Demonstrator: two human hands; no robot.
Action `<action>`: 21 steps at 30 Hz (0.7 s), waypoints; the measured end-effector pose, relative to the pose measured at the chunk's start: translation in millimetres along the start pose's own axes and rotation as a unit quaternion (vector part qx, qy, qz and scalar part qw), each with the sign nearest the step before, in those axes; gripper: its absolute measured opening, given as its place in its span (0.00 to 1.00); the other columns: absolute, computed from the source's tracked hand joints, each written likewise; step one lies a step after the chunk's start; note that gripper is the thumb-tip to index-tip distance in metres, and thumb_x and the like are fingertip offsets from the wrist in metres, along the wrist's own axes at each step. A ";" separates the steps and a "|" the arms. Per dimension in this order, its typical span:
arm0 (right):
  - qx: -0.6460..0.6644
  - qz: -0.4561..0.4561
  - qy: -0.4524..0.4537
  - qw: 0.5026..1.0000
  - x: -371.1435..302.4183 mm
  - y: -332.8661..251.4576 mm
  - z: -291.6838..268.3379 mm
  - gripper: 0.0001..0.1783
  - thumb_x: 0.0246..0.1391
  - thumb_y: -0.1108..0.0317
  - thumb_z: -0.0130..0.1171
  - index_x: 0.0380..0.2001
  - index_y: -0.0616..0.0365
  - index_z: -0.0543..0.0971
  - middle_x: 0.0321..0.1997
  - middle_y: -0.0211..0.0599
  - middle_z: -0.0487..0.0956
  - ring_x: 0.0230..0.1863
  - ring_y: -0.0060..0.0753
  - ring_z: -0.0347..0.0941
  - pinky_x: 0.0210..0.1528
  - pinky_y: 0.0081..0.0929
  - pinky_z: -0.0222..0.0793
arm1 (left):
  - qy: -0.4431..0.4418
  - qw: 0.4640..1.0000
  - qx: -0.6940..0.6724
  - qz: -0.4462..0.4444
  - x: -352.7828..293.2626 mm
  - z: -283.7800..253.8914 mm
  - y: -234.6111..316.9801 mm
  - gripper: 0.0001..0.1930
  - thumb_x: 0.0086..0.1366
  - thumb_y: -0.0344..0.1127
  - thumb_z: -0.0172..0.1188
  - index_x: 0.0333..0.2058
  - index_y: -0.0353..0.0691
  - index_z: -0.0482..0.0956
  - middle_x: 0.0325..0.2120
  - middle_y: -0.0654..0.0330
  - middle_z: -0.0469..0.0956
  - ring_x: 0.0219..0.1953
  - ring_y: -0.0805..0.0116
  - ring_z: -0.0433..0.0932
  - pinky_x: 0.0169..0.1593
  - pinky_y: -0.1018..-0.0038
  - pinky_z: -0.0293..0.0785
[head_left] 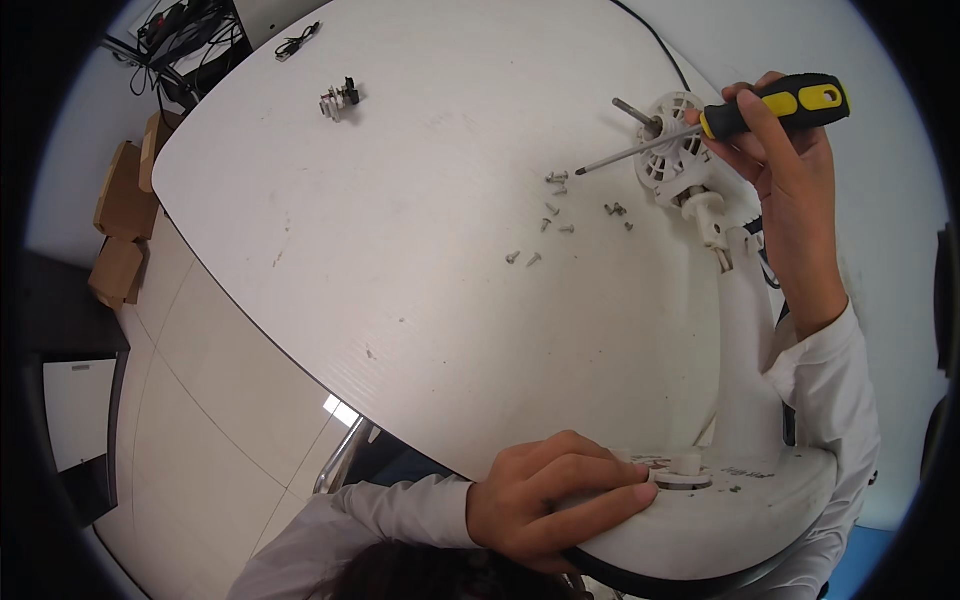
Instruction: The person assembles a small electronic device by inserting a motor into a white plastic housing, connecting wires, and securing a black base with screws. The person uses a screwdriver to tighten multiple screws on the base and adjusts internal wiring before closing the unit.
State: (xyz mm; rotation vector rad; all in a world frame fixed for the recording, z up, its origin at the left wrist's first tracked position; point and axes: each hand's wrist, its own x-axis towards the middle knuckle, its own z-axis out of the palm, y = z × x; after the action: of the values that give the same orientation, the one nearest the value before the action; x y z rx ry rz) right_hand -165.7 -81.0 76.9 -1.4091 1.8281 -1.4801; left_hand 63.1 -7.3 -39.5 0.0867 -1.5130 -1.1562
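Note:
A white electric fan lies along the right side of the table, its round base (740, 520) closest to me and its motor housing (672, 150) at the far end. The metal shaft sticks out of the slotted housing. My left hand (565, 495) grips the base's left edge, its fingertips beside the white knob (684, 468). In my right hand (785, 165) is a screwdriver (780, 108) with a black and yellow handle. Its blade crosses in front of the housing, and the tip points left, close to the loose screws (557, 178).
More screws (616, 209) lie scattered left of the fan's neck. A small metal and black part (339, 98) and a coiled black cable (298, 42) are on the table's far left. Cardboard boxes (120, 205) stand beyond the table's left edge. A wall rises on the right.

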 end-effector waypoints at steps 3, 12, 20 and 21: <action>-0.006 0.001 -0.002 1.000 -0.2 -1.2 1.6 0.21 0.51 0.62 0.60 0.43 0.61 0.66 0.42 0.39 0.73 0.41 0.30 0.76 0.45 0.21 0.75 | -0.002 1.000 0.008 0.001 0.0 -0.2 0.5 0.18 0.51 0.34 0.58 0.41 0.31 0.77 0.32 0.54 0.76 0.30 0.63 0.77 0.29 0.75 0.76; 0.013 0.007 -0.002 1.000 -1.0 -0.8 3.6 0.22 0.50 0.62 0.60 0.43 0.60 0.65 0.42 0.40 0.73 0.41 0.29 0.76 0.45 0.21 0.75 | 0.006 1.000 0.006 -0.002 -1.7 2.0 0.4 0.18 0.52 0.35 0.58 0.41 0.31 0.77 0.32 0.54 0.76 0.31 0.63 0.78 0.30 0.75 0.77; 0.017 0.000 0.012 1.000 -0.9 -2.9 3.4 0.21 0.51 0.63 0.60 0.43 0.61 0.65 0.42 0.40 0.73 0.41 0.33 0.77 0.45 0.22 0.75 | 0.004 1.000 0.006 -0.010 -2.9 1.9 1.4 0.19 0.51 0.35 0.59 0.42 0.31 0.77 0.33 0.53 0.76 0.31 0.63 0.78 0.30 0.74 0.76; 0.018 -0.004 0.017 1.000 -0.5 -2.9 3.0 0.21 0.51 0.64 0.59 0.43 0.61 0.65 0.42 0.40 0.73 0.41 0.34 0.77 0.45 0.22 0.75 | 0.002 1.000 0.007 -0.010 -3.7 1.6 1.3 0.19 0.51 0.35 0.59 0.42 0.30 0.77 0.33 0.53 0.76 0.31 0.62 0.78 0.30 0.75 0.76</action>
State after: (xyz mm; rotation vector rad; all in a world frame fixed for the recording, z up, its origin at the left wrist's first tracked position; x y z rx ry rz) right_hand -161.8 -81.8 78.2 -1.3847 1.8089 -1.5411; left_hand 63.7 -3.4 -41.1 0.1144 -1.5195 -1.1594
